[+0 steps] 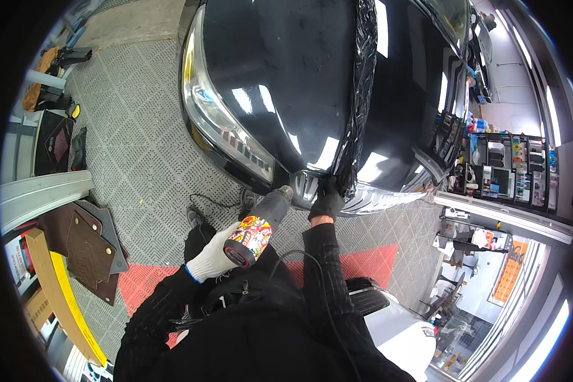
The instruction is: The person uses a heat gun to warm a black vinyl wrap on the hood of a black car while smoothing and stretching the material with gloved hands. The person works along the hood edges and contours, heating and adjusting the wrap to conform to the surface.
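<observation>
My left hand [213, 258], in a white knit glove, grips a dark heat gun [261, 219] with a colourful sticker, its nozzle angled up toward the front grille [302, 186] of a black car [274, 70]. A long strip of crinkled black film [361, 95] runs down the bonnet to the grille. My right hand [326, 200], in a black glove, has its fingers closed at the strip's lower end against the car's nose; exactly what they hold is hidden. The clear headlight [226, 121] is left of the grille.
A power cord [325, 299] runs over my right arm. Behind me is a white car [398, 337]. Leather floor mats [92, 251] and long boxes [63, 305] stand at the left, beside perforated grey and red floor tiles [130, 114]. Stocked shelves [509, 172] line the right.
</observation>
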A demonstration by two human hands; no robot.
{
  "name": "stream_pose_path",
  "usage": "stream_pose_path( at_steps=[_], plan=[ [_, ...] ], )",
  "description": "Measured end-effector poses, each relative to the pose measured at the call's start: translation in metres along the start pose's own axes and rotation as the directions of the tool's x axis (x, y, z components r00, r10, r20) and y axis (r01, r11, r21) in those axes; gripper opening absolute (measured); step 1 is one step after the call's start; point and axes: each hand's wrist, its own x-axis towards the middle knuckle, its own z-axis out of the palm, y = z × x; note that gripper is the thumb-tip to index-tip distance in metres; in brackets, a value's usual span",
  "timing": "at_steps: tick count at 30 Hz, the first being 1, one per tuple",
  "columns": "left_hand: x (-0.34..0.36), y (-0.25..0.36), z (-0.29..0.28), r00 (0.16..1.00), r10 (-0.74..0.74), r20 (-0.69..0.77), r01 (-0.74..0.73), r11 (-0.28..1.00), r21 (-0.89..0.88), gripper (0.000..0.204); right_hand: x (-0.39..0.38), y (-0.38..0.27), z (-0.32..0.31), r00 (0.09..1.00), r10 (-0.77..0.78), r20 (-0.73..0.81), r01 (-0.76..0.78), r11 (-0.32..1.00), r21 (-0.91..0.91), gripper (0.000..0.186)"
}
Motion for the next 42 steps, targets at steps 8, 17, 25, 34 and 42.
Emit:
stream_pose_path(
  at_steps=[8,17,25,34,42],
  plan=[
    [0.0,-0.017,0.009,0.998,-0.016,-0.057,0.019,0.998,0.057,0.102,-0.001,-0.002,-0.003,0.997,-0.001,0.083,0.019,0.976,-0.216,0.022],
    [0.006,-0.013,0.023,0.996,-0.014,-0.083,0.008,0.998,-0.069,0.091,-0.02,-0.076,-0.057,0.93,0.224,0.292,0.055,0.7,-0.712,0.082],
    [0.019,-0.009,0.029,0.991,0.112,-0.077,-0.107,0.992,0.071,0.077,0.021,-0.086,0.029,0.929,-0.091,0.359,0.357,-0.034,-0.933,0.077],
    [0.022,0.001,0.047,0.962,0.268,-0.052,-0.225,0.886,0.405,0.077,0.031,-0.084,0.017,0.884,-0.104,0.455,0.466,0.125,-0.876,0.029],
    [0.021,0.002,0.055,0.955,0.292,-0.056,-0.245,0.879,0.408,0.082,0.053,-0.083,0.007,0.899,0.007,0.437,0.406,0.356,-0.842,0.03]
  ],
)
